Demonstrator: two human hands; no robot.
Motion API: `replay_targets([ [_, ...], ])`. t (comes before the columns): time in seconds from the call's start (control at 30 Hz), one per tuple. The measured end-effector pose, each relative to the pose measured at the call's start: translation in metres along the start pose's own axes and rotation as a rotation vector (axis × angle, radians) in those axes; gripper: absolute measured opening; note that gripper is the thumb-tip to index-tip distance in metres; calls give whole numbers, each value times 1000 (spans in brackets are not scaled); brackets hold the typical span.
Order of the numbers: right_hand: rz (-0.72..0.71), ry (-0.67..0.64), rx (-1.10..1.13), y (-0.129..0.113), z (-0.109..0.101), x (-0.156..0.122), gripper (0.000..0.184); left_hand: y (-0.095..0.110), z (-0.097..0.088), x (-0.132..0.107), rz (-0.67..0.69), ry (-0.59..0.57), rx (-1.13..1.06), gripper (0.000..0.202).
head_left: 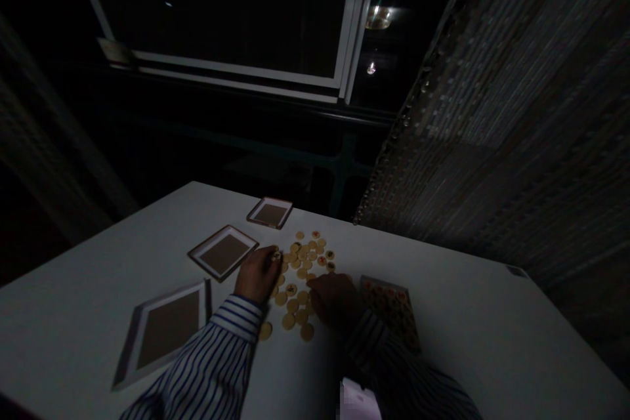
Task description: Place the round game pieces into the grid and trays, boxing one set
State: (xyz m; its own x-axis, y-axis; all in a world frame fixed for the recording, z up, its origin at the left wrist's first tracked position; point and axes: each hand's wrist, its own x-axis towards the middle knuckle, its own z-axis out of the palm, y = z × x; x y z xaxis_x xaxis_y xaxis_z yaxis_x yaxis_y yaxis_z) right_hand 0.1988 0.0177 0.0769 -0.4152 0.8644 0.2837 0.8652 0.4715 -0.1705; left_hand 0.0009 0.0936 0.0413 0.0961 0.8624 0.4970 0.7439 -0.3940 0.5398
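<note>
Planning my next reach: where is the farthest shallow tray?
In the head view, the farthest tray sits left of centre near the far edge of the table, beyond the left hand and the middle tray.

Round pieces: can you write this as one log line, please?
left grip: at marked piece | right grip: at loose pieces | surface: white table

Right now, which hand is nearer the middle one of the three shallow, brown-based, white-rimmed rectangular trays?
Left. The left hand is just right of that tray; the right hand is farther right, past loose pale-yellow round discs.
</note>
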Motion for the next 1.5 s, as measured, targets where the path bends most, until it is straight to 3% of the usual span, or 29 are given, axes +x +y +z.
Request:
replay_targets([
  [0.3,21,-13,1,-1,-2,-1,25,13,-7,-6,36,191,-114,32],
  [0.6,45,-7,-2,-2,-3,-1,26,20,-16,-11,55,234,-170,32],
  [0.9,39,37,-5,-2,-25,-2,20,32,-18,-14,57,218,-224,31],
  [1.5,152,124,23,25,-73,-39,24,94,-8,-24,135,123,-260,27],
])
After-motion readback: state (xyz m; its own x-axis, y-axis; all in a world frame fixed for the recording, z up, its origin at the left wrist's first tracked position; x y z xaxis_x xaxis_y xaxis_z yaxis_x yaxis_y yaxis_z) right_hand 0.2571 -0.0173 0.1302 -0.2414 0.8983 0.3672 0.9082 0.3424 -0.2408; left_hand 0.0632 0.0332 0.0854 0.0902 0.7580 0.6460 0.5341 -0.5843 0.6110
